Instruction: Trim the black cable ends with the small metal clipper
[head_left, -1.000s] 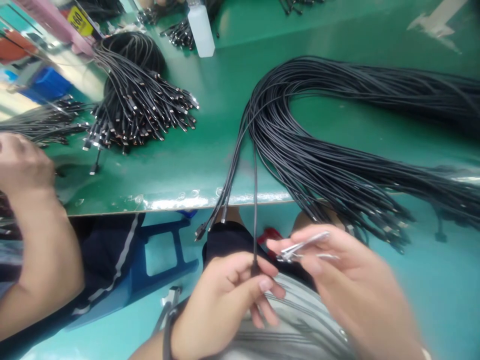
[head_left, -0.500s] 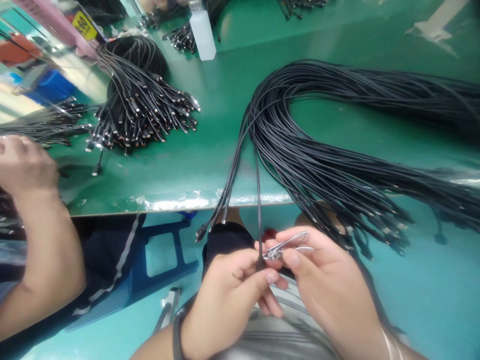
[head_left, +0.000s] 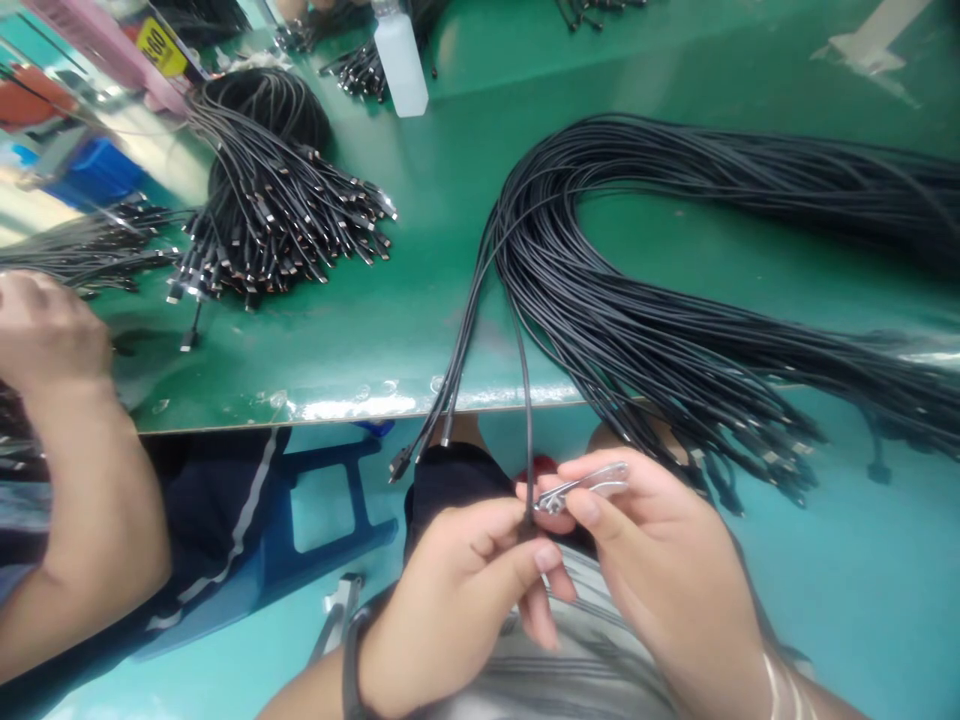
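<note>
My left hand (head_left: 480, 590) pinches a black cable (head_left: 528, 430) close to its end; the tip is hidden by the fingers. Between the thumb and fingers of my right hand (head_left: 660, 570) is a small silver nail clipper (head_left: 585, 488), its jaws close beside the cable just above my left thumb. Whether the jaws touch the cable I cannot tell. From there the cable runs up over the table edge into a large bundle of black cables (head_left: 547, 220). A few loose cable ends (head_left: 401, 462) hang over the edge left of my hands.
On the green table (head_left: 420, 300) lies another cable pile (head_left: 270, 210) with metal plugs. Behind it stand a white bottle (head_left: 401, 60) and a blue bin (head_left: 97, 172). A co-worker's arm (head_left: 90, 440) rests at the left, above a blue stool (head_left: 330, 520).
The held cable and my left hand's grip have shifted slightly right. My right hand keeps the clipper beside the cable. The whole view has moved a little.
</note>
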